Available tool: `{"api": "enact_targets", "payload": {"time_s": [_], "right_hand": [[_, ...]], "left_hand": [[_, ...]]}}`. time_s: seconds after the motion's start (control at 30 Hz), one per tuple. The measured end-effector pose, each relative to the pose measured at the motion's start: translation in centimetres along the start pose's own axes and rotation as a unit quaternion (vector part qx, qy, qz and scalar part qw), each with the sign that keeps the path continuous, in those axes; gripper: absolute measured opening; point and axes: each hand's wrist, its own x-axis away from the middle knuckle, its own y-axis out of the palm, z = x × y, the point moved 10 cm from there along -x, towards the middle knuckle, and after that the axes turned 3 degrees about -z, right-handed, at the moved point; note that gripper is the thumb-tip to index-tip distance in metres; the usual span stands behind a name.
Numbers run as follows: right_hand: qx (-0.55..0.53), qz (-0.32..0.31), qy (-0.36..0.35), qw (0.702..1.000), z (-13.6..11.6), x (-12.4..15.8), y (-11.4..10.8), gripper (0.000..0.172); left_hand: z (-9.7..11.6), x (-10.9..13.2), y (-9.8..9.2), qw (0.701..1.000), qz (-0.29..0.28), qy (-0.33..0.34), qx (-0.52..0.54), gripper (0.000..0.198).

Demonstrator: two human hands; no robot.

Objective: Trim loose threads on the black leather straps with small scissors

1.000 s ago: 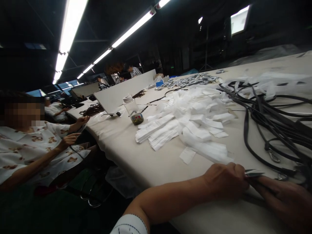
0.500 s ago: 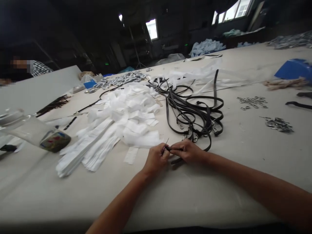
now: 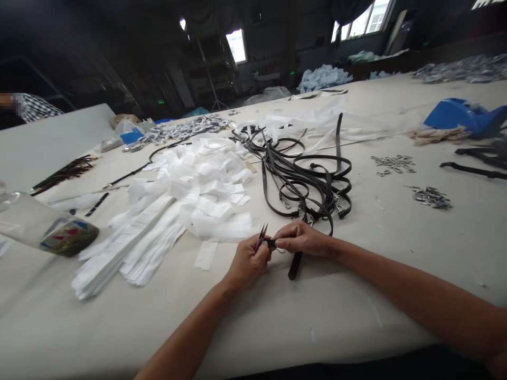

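Note:
My left hand (image 3: 247, 262) is closed around thread snips (image 3: 261, 236), whose two pointed blades stick up past the fingers, slightly apart. Its thumb and finger also meet a short bit of black strap (image 3: 271, 243). From the other side my right hand (image 3: 301, 237) pinches that same bit, so both hands nearly touch. Below the right hand a flat black strap end (image 3: 293, 267) lies on the table. Just beyond the hands spreads a tangle of black straps (image 3: 317, 182) with metal snap hooks (image 3: 285, 201) on them. My fingers hide part of the pinched piece.
White fabric strips (image 3: 206, 174) are heaped left of the straps. A clear plastic jar (image 3: 24, 216) lies at far left. Small piles of metal hooks (image 3: 392, 163) and metal pieces (image 3: 431, 198) sit right, near a blue scoop-shaped holder (image 3: 455, 117). A person's checked sleeve (image 3: 37, 108) shows far left.
The view has shifted a little to the right. The snips' blades now show more upright and apart in my left hand. A strap end now hangs out below my right hand.

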Motion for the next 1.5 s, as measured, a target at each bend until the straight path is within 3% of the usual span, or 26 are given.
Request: {"api": "enact_targets", "payload": {"time_s": [0.17,0.3,0.47,0.6,0.7,0.97,1.17,1.33,1.5], "right_hand": [[0.011,0.021,-0.008,1.0,0.0,0.1,-0.3,0.038],[0.094,0.057,-0.073,0.991,-1.8,0.0,-0.7,0.031],[0.098,0.077,-0.106,0.986,-3.0,-0.1,-1.1,0.028],[0.02,0.04,-0.044,0.998,-1.1,-0.4,-0.5,0.032],[-0.043,0.048,0.004,0.998,0.5,-0.4,-0.5,0.04],[-0.065,0.072,0.012,0.995,0.5,-0.5,-0.9,0.038],[-0.073,0.1,0.028,0.992,0.6,-0.3,-1.7,0.038],[-0.078,0.141,0.035,0.986,0.9,-0.1,-2.8,0.04],[-0.083,0.152,0.028,0.985,0.9,-0.1,-2.9,0.038]], "left_hand": [[0.8,0.1,-0.2,1.0,0.003,0.026,-0.001,0.035],[1.2,0.0,-0.8,0.999,0.019,0.043,-0.004,0.034],[1.5,0.0,-1.4,0.997,0.042,0.051,-0.034,0.033],[1.1,-0.1,-1.8,0.997,0.058,0.037,-0.043,0.032],[0.9,-0.2,-2.0,0.996,0.07,0.032,-0.033,0.03],[0.3,-0.4,-2.9,0.995,0.101,0.018,0.002,0.029],[2.4,0.7,-4.2,0.984,0.133,0.044,-0.105,0.034],[3.6,0.9,-3.2,0.959,0.099,0.082,-0.253,0.026],[3.0,0.6,-2.6,0.947,0.083,0.111,-0.288,0.026]]}}
